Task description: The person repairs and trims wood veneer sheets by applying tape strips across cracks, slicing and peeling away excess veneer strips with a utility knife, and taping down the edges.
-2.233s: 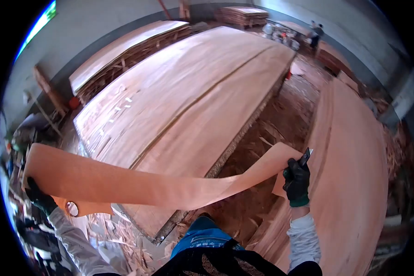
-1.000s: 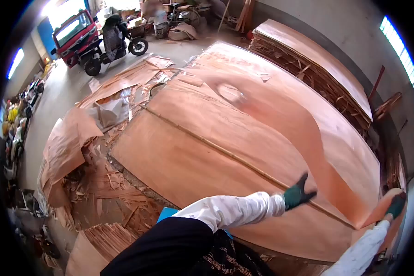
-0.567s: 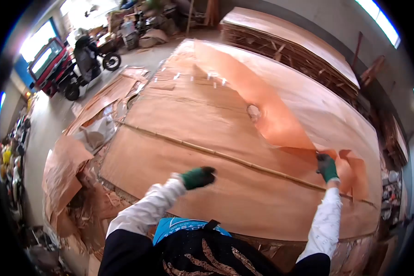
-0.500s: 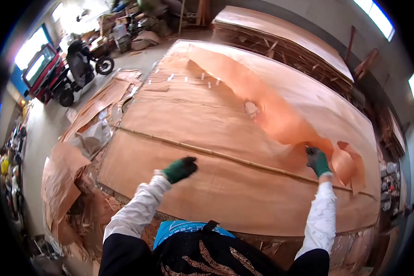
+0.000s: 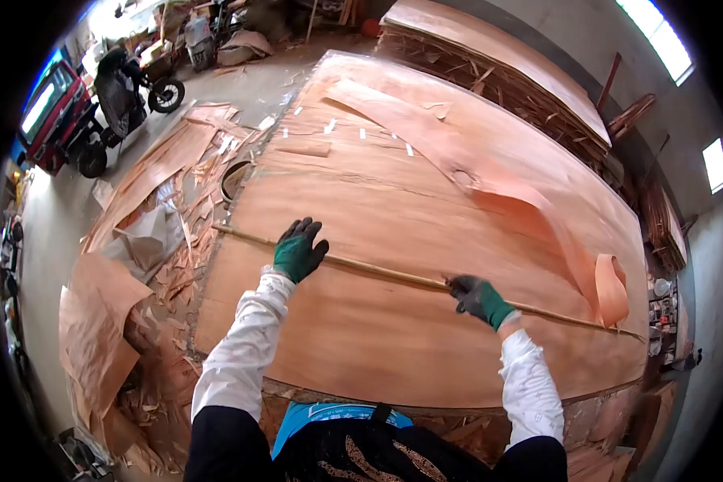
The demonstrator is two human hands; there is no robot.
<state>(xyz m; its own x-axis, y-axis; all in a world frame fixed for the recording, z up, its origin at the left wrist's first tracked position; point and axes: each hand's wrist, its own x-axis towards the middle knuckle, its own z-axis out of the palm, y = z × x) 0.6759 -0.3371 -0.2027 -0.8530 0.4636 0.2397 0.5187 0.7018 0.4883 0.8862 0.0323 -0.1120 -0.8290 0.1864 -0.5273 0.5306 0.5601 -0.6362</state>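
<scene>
A large wood veneer sheet (image 5: 353, 341) lies flat in front of me, with a long thin bamboo pole (image 5: 394, 275) across it. My left hand (image 5: 300, 251), in a green and black glove, is over the pole's left part with its fingers apart; whether it presses on the pole I cannot tell. My right hand (image 5: 478, 297), gloved alike, is by the middle of the pole with fingers curled. Something small and dark shows at its fingertips, too unclear to name. Beyond the pole lies a loose veneer strip (image 5: 530, 199) with a hole, its right end curled up.
White tape pieces (image 5: 330, 126) dot the far left of the sheet. Torn veneer scraps (image 5: 108, 321) are heaped at the left. Behind stands a tall veneer stack (image 5: 498, 60) along the wall. A red three-wheeled vehicle (image 5: 52, 116) is parked at the far left.
My right hand has moved left along the pole, away from the loose strip. My left hand has moved forward to the pole and spread its fingers. The strip has settled flatter and farther back.
</scene>
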